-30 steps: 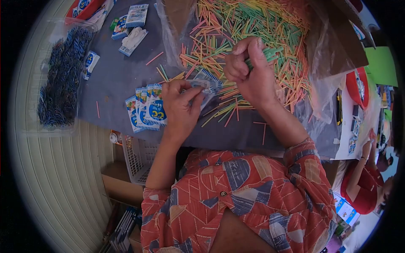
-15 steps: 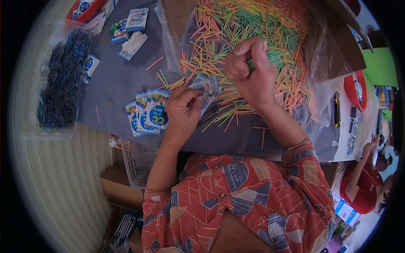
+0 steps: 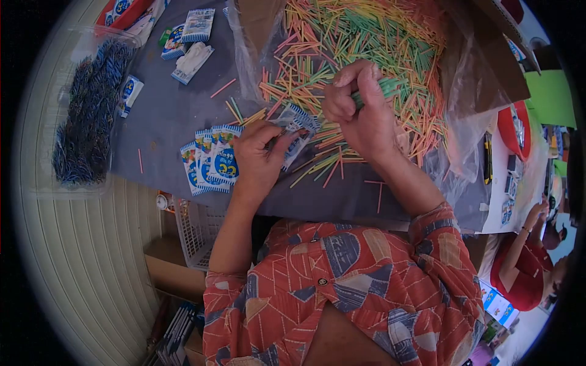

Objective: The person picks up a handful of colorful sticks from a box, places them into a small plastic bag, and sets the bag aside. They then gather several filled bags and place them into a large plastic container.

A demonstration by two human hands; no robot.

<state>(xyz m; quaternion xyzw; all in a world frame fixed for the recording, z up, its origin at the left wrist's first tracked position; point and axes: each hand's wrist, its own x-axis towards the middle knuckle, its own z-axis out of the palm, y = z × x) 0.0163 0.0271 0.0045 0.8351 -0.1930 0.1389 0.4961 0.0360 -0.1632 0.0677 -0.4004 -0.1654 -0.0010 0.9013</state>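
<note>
A dark grey surface (image 3: 177, 116) spreads in front of the person, and the widest thing on it is a pile of coloured sticks (image 3: 366, 36), green, yellow, orange and pink. Off the surface's left side is a clear plastic tub (image 3: 73, 191) filled with dark blue twisted pieces (image 3: 91, 116). The right hand (image 3: 369, 116) is raised over the near part of the pile, its fingers (image 3: 340, 99) curled in and clamped, with the thumb, around a bundle of green sticks (image 3: 392, 89) that pokes out to the right. The left hand (image 3: 259, 152) is lower, between that hand and some overlapping blue-and-white packets (image 3: 210, 160) fanned out on the surface; whether it touches them, I cannot tell. Its fingers are bent, thumb and forefinger close together at the left end of a single blue-edged packet (image 3: 301, 129); the exact grip is hidden. Smallest is a lone pink stick (image 3: 140, 161) near the tub.
</note>
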